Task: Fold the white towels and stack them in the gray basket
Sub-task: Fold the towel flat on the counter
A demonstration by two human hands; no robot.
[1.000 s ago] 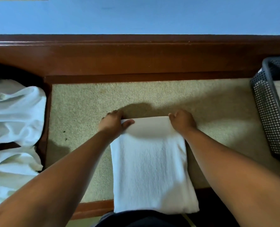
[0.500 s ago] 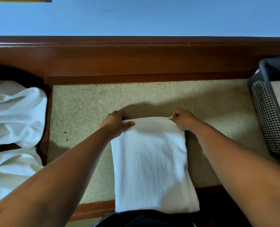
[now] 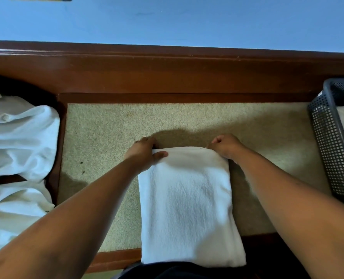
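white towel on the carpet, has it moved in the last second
No: the white towel lies where it did, its far edge just as short of the wooden ledge.

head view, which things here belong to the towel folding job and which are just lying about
Job: folded white towel, gripped at its far corners by left hand and right hand; heap of white cloth, likely more towels; gray basket.
Just there: beige carpet; wooden ledge; blue wall.

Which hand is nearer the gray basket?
Right. The right hand grips the folded towel at its right corner, toward the gray basket; the left hand grips its left corner, farther away.
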